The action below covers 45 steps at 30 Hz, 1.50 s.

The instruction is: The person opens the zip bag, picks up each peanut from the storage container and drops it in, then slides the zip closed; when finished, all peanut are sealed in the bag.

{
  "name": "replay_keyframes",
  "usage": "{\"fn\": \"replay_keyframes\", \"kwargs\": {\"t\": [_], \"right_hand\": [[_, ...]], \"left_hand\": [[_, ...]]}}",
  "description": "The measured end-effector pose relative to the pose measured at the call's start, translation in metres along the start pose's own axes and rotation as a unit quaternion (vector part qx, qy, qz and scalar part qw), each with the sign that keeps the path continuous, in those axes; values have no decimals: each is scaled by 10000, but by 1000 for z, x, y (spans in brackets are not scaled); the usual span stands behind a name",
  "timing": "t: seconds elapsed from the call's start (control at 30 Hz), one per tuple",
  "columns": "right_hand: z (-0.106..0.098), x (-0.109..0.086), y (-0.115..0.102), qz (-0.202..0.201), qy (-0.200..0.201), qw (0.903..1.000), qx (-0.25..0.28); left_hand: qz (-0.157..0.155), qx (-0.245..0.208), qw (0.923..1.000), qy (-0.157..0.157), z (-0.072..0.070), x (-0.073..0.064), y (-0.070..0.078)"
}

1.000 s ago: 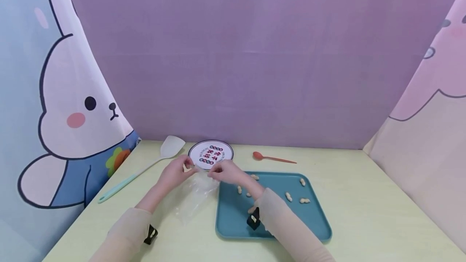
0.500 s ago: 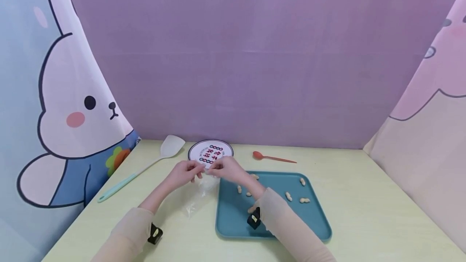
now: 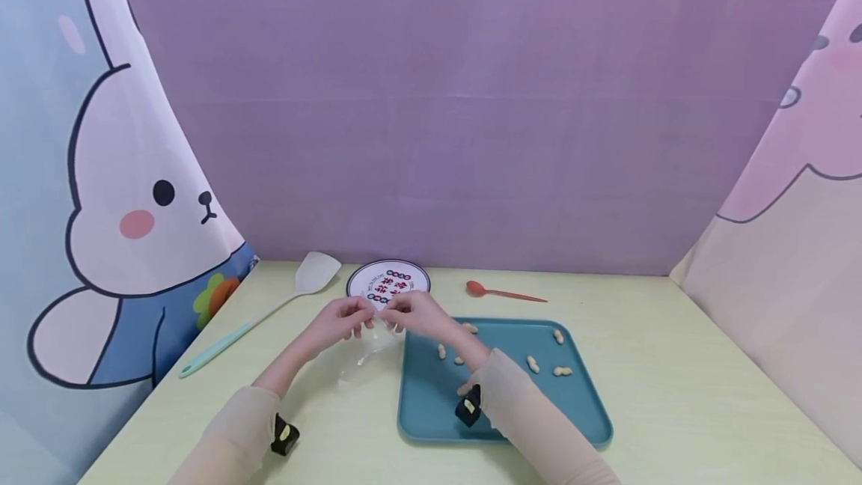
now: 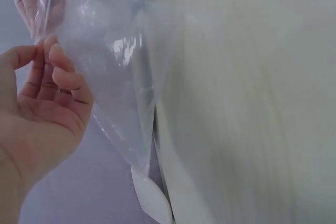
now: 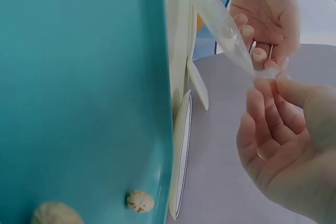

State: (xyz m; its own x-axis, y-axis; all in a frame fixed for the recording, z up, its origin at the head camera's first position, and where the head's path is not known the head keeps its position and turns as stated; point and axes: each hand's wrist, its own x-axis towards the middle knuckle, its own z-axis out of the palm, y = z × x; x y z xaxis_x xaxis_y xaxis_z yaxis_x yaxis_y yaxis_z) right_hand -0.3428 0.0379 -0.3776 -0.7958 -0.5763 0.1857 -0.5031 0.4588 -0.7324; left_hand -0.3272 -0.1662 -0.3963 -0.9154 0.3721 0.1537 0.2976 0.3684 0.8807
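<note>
A clear plastic bag (image 4: 121,40) hangs between my two hands, its lower end slanting down over the table in the head view. My left hand (image 3: 339,322) pinches the bag's top edge between thumb and fingertips, the other fingers loosely bent. Right beside it, my right hand (image 3: 419,314) pinches the same edge, fingertips close to the left ones. In the right wrist view, the right thumb and index finger (image 5: 294,93) meet at the bag's bunched corner. The bag looks flat, with nothing seen inside.
A teal tray (image 3: 512,425) holding several unshelled peanuts (image 3: 563,371) lies under the right forearm. Behind the hands is a round white plate (image 3: 364,281) with red lettering. A long-handled spatula (image 3: 315,273) lies at left, a small red spoon (image 3: 476,288) at back right.
The left hand has moved right, bringing its fingertips close to the right hand's. The bag's hanging end has shifted up and slightly right. Tray, peanuts and utensils stay put.
</note>
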Motion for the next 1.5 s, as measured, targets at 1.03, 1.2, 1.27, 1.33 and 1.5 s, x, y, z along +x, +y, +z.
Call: {"fn": "replay_keyframes", "kwargs": {"t": [1.03, 1.2, 1.27, 1.33, 1.5], "right_hand": [[-2, -1, 1, 103, -332, 9994, 46], [-3, -4, -6, 176, -436, 9988, -143], [-4, -6, -8, 196, -470, 9985, -181], [-5, -6, -8, 176, -499, 9984, -176], [-12, -8, -4, 15, -232, 9995, -225]], "left_hand": [[8, -462, 9985, -297, 2, 0, -6], [-1, -331, 9989, -321, 3, 0, -1], [-36, -326, 9989, -347, 2, 1, 0], [-45, -319, 9988, -373, 2, 1, 2], [95, -347, 9986, -385, 1, 0, 2]]}}
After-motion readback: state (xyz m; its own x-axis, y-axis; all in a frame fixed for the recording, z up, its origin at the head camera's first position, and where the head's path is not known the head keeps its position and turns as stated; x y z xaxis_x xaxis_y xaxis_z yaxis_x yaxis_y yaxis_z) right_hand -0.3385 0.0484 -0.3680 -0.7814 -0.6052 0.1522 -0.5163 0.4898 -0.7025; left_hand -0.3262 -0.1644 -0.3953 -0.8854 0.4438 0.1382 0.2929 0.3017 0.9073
